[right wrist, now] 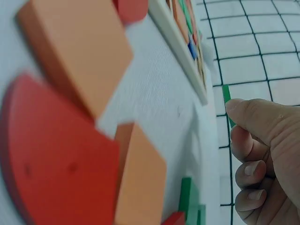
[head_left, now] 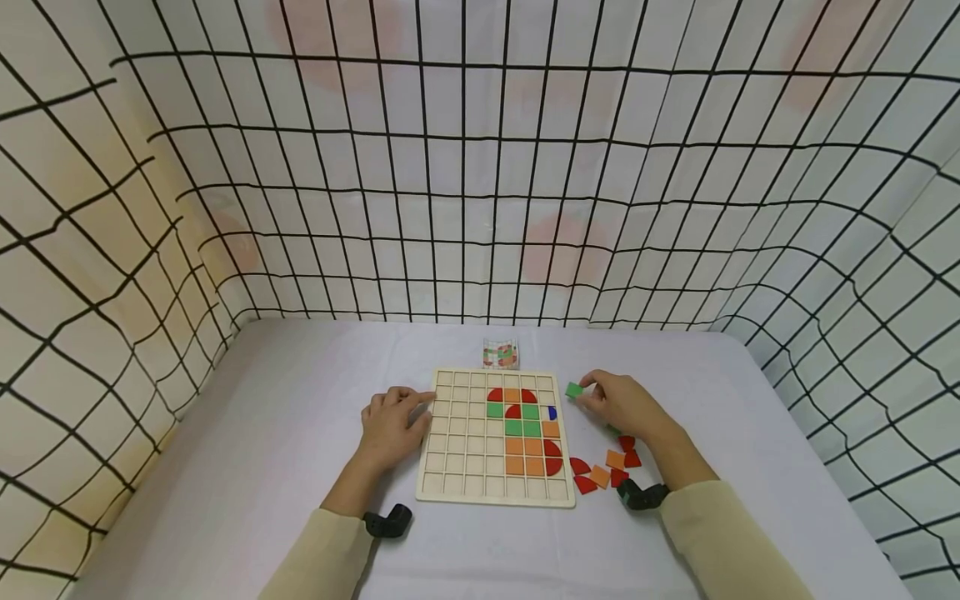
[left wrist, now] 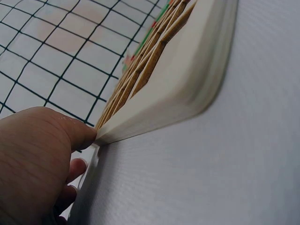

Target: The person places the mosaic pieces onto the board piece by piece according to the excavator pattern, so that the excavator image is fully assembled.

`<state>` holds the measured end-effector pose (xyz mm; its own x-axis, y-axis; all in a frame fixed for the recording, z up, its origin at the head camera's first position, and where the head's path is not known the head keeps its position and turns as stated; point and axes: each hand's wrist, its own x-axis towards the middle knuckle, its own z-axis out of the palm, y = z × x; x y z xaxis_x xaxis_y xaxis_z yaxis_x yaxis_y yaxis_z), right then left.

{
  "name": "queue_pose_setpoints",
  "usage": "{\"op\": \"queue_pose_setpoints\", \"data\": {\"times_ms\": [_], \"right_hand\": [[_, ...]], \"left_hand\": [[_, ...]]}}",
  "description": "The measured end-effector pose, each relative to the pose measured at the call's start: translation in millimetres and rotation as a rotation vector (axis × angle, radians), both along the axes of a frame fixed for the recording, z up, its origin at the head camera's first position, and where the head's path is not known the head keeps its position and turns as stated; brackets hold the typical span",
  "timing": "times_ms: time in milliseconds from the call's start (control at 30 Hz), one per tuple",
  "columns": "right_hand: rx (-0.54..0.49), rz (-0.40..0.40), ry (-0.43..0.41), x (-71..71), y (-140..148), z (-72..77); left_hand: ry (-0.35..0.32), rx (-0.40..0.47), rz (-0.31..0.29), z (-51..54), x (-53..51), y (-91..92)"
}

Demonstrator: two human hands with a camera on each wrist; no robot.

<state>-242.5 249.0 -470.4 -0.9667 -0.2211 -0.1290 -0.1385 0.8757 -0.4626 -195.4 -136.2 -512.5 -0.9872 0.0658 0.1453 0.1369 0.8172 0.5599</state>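
Observation:
A pale wooden grid board lies on the table, with orange and green squares, red quarter-round pieces and one blue piece in its right half. My left hand rests at the board's left side; in the left wrist view its thumb touches the frame. Past the board's upper right corner, my right hand pinches a green square tile between thumb and fingers. The right wrist view shows that tile edge-on, held off the table, the other fingers curled below.
Loose red quarter-round pieces and orange squares lie right of the board. A green piece is partly hidden by the right wrist. Behind the board stands a small patterned card. Black-grid cloth walls enclose the table.

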Motion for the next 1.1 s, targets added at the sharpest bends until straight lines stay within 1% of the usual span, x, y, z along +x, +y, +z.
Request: {"op": "queue_pose_setpoints", "data": {"times_ms": [167, 333, 567, 700, 867, 1100], "right_hand": [[0.005, 0.015, -0.006, 6.4, -13, 6.6], [0.021, 0.037, 0.001, 11.4, -25, 9.2], [0.025, 0.082, 0.029, 21.4, -44, 13.0], [0.014, 0.117, 0.028, 27.1, -56, 15.4], [-0.002, 0.155, 0.023, 33.2, -69, 13.7], [-0.018, 0.236, 0.037, 37.1, -85, 9.8]], "left_hand": [[-0.004, -0.001, 0.002, 0.9, -0.5, -0.1], [-0.007, -0.003, 0.002, 1.3, -0.5, -0.2], [0.005, -0.002, 0.000, -0.6, -1.0, -0.7], [0.006, 0.001, -0.001, -1.0, -1.4, -0.8], [0.004, 0.007, -0.001, -1.3, -1.1, -0.7], [0.001, 0.005, -0.001, -0.3, -0.3, 0.1]]}}
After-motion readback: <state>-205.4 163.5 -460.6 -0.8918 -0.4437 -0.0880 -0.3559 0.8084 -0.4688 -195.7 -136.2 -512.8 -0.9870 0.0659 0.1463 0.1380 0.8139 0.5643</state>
